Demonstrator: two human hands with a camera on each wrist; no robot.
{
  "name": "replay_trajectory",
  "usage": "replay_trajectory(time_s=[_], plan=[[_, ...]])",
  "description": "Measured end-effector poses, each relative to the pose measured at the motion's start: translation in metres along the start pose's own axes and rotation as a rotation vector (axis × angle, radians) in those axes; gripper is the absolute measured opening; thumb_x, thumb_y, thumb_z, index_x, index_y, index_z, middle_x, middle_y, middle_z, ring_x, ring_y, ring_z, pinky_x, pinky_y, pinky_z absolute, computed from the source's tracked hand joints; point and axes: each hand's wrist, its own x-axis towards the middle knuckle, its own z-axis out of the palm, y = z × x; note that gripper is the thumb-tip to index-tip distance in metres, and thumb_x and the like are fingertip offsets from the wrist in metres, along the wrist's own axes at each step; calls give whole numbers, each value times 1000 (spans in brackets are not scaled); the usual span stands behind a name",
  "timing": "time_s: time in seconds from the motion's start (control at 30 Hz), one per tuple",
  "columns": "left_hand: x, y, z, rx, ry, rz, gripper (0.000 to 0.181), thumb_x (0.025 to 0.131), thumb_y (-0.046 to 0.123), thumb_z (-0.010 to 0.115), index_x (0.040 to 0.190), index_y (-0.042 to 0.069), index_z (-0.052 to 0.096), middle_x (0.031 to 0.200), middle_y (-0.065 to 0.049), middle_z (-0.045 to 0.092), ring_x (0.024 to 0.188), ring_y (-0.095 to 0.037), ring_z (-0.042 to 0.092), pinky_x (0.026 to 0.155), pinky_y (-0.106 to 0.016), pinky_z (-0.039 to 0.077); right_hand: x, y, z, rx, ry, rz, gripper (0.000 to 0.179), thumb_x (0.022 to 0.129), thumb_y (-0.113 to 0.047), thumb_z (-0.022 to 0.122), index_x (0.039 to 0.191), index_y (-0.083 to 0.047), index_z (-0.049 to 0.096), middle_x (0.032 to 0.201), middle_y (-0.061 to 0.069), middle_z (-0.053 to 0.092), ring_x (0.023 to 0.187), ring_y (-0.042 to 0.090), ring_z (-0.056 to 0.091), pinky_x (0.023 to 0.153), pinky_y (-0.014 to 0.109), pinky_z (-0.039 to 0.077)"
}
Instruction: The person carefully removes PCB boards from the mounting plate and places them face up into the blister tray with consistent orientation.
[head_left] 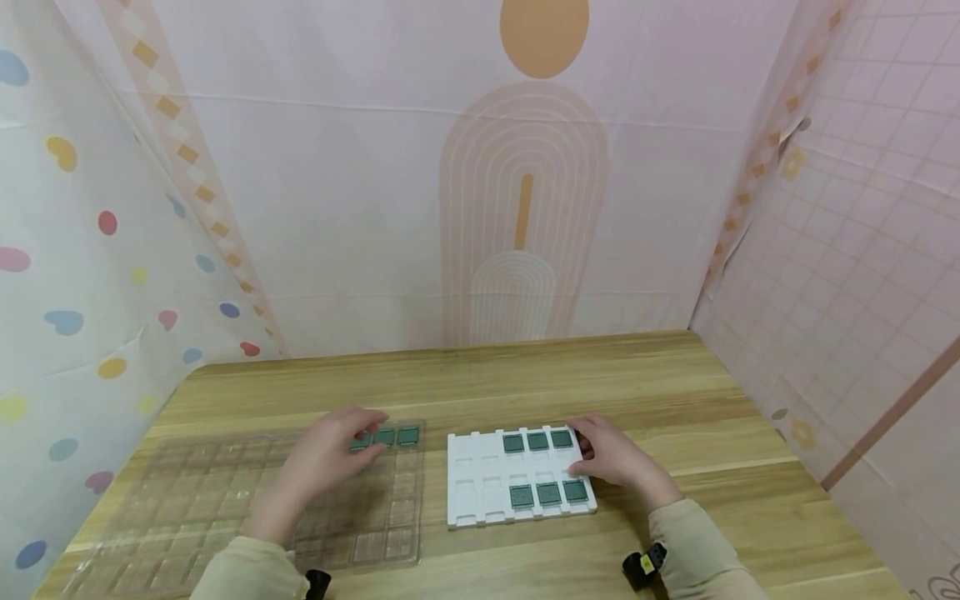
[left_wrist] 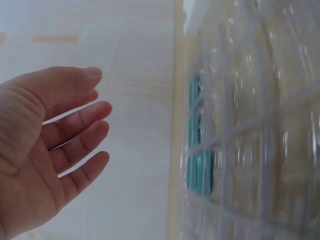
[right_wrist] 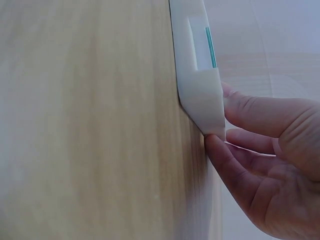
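The left hand [head_left: 333, 450], fingers apart and empty, hung over the clear tray [head_left: 403, 512], where at least three green chips [head_left: 408, 436] showed; the right hand [head_left: 611, 454] pinched the white tray [head_left: 480, 471]; six chips [head_left: 537, 442] sat there, with room for more.

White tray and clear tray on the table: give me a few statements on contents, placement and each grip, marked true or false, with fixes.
1. Six green chips sit in the white tray. True.
2. The right grip holds the white tray by its edge. True.
3. The left grip is over the clear tray. True.
4. The left grip holds a chip. False: no chip shows in it.
5. The white tray lies left of the clear one. False: right of it.
6. The white tray's chips fill its left end. False: they sit toward the right.
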Motion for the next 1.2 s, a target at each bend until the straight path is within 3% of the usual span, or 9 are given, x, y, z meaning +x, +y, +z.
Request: replay_trajectory(time_s=[0.23,0.73,0.93,1.2], plan=[[2,14,13,-3,80,5,38,78,7,83,113,2,70,95,-4,68,82,-18,62,68,-33,54,0,1,0,2,-3,-9,71,77,-9,85,137,8,50,125,22,54,97,24,59,86,42,51],[16,42,44,26,207,196,41,71,8,88,107,2,71,96,-7,70,87,-22,65,76,-39,55,1,4,0,-13,-9,-40,71,79,-11,84,138,9,50,126,23,53,98,25,59,86,42,51],[24,55,55,42,172,176,40,73,16,88,108,4,71,98,-7,70,93,-26,64,81,-42,54,1,5,0,-24,-12,-40,71,79,-11,84,138,9,49,126,23,53,97,24,59,85,41,51],[38,72,66,47,67,135,46,78,24,85,116,4,69,107,-10,69,102,-31,62,89,-47,50,2,5,-2,-47,-9,-54,69,79,-9,83,136,11,50,120,20,56,94,22,58,83,39,51]])
